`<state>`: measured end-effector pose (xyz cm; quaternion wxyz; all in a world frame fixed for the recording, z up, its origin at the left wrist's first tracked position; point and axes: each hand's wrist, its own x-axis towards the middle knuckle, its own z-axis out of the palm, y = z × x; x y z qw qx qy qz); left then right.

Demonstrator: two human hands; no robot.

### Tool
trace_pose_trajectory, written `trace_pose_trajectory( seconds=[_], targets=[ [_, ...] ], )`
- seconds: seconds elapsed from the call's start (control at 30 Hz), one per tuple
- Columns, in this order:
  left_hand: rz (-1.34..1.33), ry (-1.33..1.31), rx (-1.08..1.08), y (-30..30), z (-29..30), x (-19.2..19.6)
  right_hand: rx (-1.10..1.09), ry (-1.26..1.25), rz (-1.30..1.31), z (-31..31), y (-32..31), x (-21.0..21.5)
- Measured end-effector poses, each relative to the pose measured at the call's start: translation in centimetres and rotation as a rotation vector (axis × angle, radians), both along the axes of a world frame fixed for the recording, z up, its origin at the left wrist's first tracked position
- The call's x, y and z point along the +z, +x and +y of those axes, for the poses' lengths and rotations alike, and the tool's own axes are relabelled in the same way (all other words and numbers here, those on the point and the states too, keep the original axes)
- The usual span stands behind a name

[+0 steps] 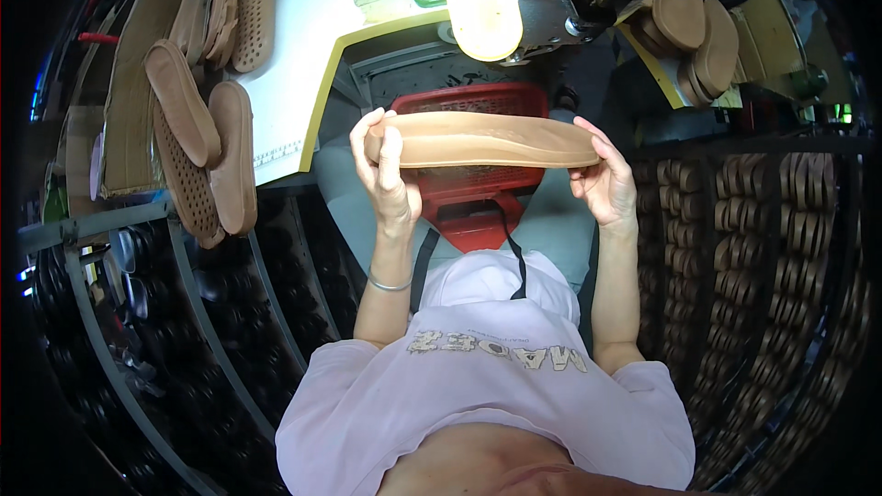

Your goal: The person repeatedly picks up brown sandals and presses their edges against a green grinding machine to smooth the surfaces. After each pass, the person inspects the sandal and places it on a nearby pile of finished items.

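Observation:
A tan shoe sole is held sideways in front of me, its long edge facing up toward the head view. My left hand grips one end, thumb on the near side and fingers around the tip. At the other end my right hand pinches the sole between thumb and fingers. Below the sole is a red plastic basket, resting between my knees and partly covered by the sole.
More tan soles lie piled at the left edge of a white worktable with a yellow rim. A dark machine stands ahead. Further soles fill a box at right. Racks of soles and dark shoes flank me.

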<state>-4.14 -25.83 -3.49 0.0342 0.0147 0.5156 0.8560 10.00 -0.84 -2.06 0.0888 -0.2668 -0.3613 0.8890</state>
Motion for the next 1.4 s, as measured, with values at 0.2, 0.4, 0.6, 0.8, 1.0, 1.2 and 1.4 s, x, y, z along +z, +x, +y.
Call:
trace_pose_trajectory(
  seconds=[0.2, 0.4, 0.6, 0.8, 1.0, 1.2, 1.4],
  targets=[
    [-0.206, 0.076, -0.041, -0.1, -1.4, -0.6, -0.024, 0.161, -0.042, -1.0, -1.5, 1.4],
    [-0.307, 0.091, -0.05, 0.4, -3.9, -2.5, 0.08, 0.167, 0.001, -1.2, -2.7, 0.8],
    [-0.299, -0.144, -0.572, 0.8, -6.2, -2.9, 0.066, 0.323, 0.026, -0.4, -3.5, -0.3],
    [-0.167, -0.005, -0.657, 2.9, 1.6, -1.4, 0.24, 0.775, 0.124, -4.6, -7.5, -2.0],
    [-0.248, 0.279, -0.168, -0.3, 3.6, -2.6, 0.347, 0.926, 0.056, -7.6, -2.1, -1.6],
    [-0.078, 0.221, -0.174, 0.6, 3.2, -2.0, 0.201, 0.708, -0.263, -1.9, 7.9, -2.2],
    [0.124, -0.175, -0.452, 0.2, 6.3, 2.0, -0.375, 0.833, -0.016, 5.9, 8.2, 0.7]
  ],
)
